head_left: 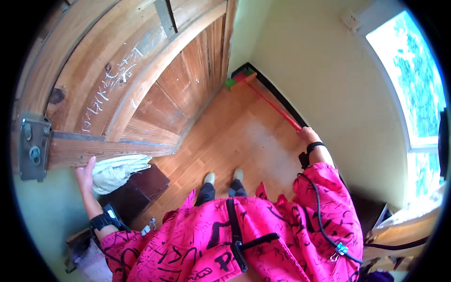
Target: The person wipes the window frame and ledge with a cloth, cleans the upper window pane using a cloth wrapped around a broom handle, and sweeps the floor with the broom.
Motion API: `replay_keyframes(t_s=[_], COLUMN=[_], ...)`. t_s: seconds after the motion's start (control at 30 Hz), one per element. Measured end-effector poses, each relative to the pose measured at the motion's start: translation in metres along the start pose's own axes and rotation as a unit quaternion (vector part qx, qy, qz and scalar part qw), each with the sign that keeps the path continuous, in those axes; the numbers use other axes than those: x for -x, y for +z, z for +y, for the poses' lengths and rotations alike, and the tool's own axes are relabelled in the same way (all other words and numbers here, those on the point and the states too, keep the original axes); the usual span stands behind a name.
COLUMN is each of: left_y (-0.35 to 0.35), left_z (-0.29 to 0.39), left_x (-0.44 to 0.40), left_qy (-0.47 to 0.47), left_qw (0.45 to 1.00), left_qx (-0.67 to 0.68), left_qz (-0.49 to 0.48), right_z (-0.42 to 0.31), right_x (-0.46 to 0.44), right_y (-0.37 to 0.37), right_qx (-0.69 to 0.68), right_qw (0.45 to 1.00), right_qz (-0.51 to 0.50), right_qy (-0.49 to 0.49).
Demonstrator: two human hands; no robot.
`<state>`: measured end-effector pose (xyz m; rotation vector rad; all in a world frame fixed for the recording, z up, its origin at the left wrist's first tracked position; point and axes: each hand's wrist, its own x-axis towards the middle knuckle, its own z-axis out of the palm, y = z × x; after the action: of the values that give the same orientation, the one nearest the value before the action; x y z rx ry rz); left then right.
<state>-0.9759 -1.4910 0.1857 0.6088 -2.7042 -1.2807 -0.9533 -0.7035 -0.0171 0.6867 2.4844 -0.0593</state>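
My right hand (pixel 308 136) is closed around the red handle of a broom (pixel 277 109), at the right in the head view. The broom's orange and green head (pixel 242 81) lies on the floor in the far corner, by the dark skirting. My left hand (pixel 85 176) is at the edge of a wooden door (pixel 155 101), below its metal lock (pixel 35 149). Its thumb points up against the wood, and the other fingers are mostly hidden. A whitish cloth (pixel 117 171) lies just to the right of this hand.
Under the cloth stands a dark brown box-like piece (pixel 149 181). A pale dusty patch (pixel 268 145) marks the wood-look floor (pixel 221 127). To the right are a cream wall (pixel 329 84) and a bright window (pixel 413 70). A black cable (pixel 318 211) runs along my right sleeve.
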Motion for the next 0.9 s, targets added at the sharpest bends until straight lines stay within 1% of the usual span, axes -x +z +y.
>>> replay_keyframes(t_s=[0.03,0.07,0.1,0.17,0.2,0.23,0.27,0.3,0.37,0.4,0.43,0.47,0.5,0.53,0.57,0.63,0.7,0.77,0.8,0.83,0.9], left_y=[0.004,0.006,0.001,-0.003,-0.003,-0.002,-0.003,-0.005,-0.009,-0.005,-0.006,-0.008,-0.011,-0.013,-0.017,-0.021,-0.015,-0.008,-0.007,-0.005,0.0], left_z=[0.005,0.012,0.007,-0.003,-0.004,-0.007,-0.02,-0.024,-0.024,-0.017,-0.014,-0.012,-0.016,-0.026,-0.033,-0.044,-0.054,-0.054,-0.052,-0.054,-0.069], left_x=[0.003,0.005,0.006,0.001,-0.001,-0.002,-0.006,-0.007,-0.006,-0.001,0.001,0.0,-0.001,-0.006,-0.015,-0.025,-0.035,-0.03,-0.03,-0.032,-0.036], left_qy=[0.005,0.036,0.065,0.094,0.09,0.085,0.066,0.074,0.147,0.185,0.188,0.166,0.139,0.162,0.166,0.193,0.199,0.246,0.203,0.206,0.29], left_qw=[1.0,0.999,0.997,0.995,0.995,0.996,0.997,0.995,0.984,0.979,0.978,0.978,0.978,0.978,0.976,0.96,0.96,0.947,0.957,0.958,0.936], left_qx=[-0.002,-0.018,-0.031,-0.019,-0.028,-0.037,-0.028,-0.033,-0.095,-0.081,-0.081,-0.112,-0.14,-0.108,-0.107,-0.145,-0.134,-0.143,-0.092,-0.087,-0.129], left_qz=[-0.012,-0.005,0.007,-0.006,-0.012,-0.019,-0.038,-0.053,-0.044,-0.018,-0.03,-0.052,-0.069,-0.078,-0.088,-0.139,-0.144,-0.152,-0.185,-0.177,-0.153], right_z=[-0.004,-0.009,-0.017,-0.028,-0.05,-0.073,-0.079,-0.088,-0.094,-0.093,-0.086,-0.081,-0.077,-0.082,-0.091,-0.1,-0.089,-0.089,-0.095,-0.097,-0.1], right_x=[0.02,0.04,0.049,0.051,0.058,0.059,0.048,0.057,0.095,0.116,0.145,0.181,0.218,0.259,0.304,0.373,0.426,0.449,0.452,0.441,0.41], right_y=[-0.01,-0.013,-0.003,0.008,0.003,0.002,0.02,0.038,0.077,0.102,0.13,0.15,0.153,0.149,0.14,0.127,0.138,0.11,0.098,0.093,0.092], right_qx=[-0.013,-0.048,-0.051,0.034,0.053,0.033,0.034,0.0,-0.076,-0.093,-0.106,-0.132,-0.136,-0.172,-0.2,-0.179,-0.122,-0.106,-0.098,-0.098,-0.036], right_qw=[1.0,0.993,0.993,0.996,0.994,0.996,0.997,0.998,0.994,0.991,0.988,0.984,0.98,0.959,0.936,0.917,0.953,0.965,0.968,0.97,0.989], right_qz=[-0.025,-0.091,-0.093,0.081,0.097,0.082,0.072,0.061,0.036,0.017,-0.003,-0.016,-0.065,-0.146,-0.198,-0.254,-0.206,-0.163,-0.157,-0.148,-0.074], right_qy=[0.013,0.049,0.058,-0.005,-0.012,0.016,0.011,0.034,0.073,0.096,0.116,0.119,0.131,0.174,0.211,0.251,0.183,0.174,0.171,0.167,0.125])
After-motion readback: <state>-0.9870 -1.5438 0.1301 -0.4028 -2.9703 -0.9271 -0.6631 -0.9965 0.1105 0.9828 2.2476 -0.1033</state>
